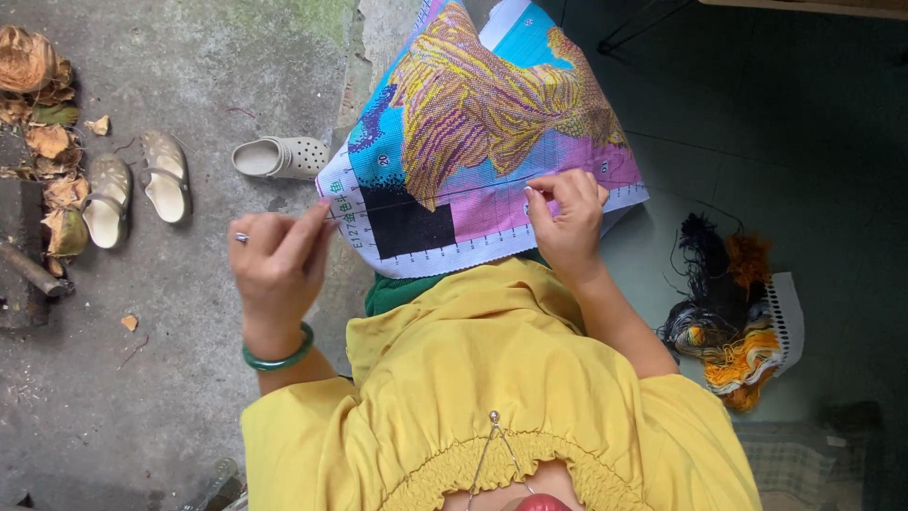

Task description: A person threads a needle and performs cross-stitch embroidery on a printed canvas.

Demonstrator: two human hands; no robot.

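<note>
With the left hand point(279, 265) pinching a taut thread point(435, 197) and the right hand point(567, 222) pinching the cross-stitch cloth point(492, 123), a hard tug (cloth unsupported) could snap or knot it.

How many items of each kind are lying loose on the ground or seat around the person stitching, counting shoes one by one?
Pale perforated clogs: 3 (a pair and a single one)
Bundles of embroidery thread: 1
Embroidery canvases, held between the left hand and right hand: 1
Total: 5
</note>
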